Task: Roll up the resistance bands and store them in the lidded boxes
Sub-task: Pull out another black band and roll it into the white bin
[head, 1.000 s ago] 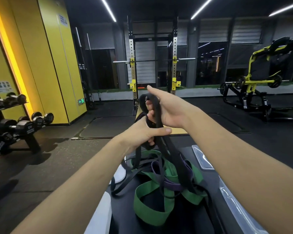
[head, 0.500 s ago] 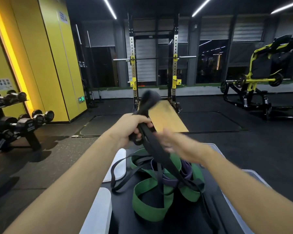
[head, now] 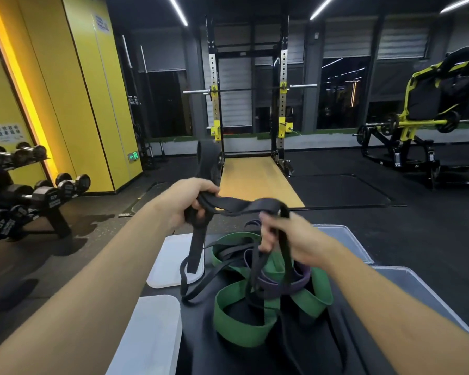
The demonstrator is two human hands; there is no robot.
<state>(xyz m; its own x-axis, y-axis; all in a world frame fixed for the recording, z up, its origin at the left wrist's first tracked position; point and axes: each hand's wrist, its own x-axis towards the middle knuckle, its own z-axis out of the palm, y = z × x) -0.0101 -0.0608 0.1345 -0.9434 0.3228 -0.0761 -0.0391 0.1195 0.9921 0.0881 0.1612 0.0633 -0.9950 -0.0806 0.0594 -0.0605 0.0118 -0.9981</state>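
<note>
A wide black resistance band (head: 244, 205) stretches between my two hands above a black bench. My left hand (head: 186, 205) grips its folded end, with a loop sticking up behind the hand and a tail hanging down. My right hand (head: 279, 234) grips the band's other part, whose strands drop to the pile. Below lie a green band (head: 238, 324), a purple band (head: 287, 284) and a thin black band (head: 190, 290), tangled together. Two white lids (head: 171, 262) (head: 152, 336) lie left of the pile. Two clear boxes (head: 344, 236) (head: 406, 282) stand on the right.
The black bench (head: 228, 358) carries the pile. A dumbbell rack (head: 27, 201) stands on the left by a yellow wall. A squat rack (head: 248, 104) with a wooden platform is straight ahead. A yellow weight machine (head: 417, 125) stands at the right.
My right hand has dropped from beside the left hand and pulled the black band out to the right. The left hand keeps its grip and has sunk a little.
</note>
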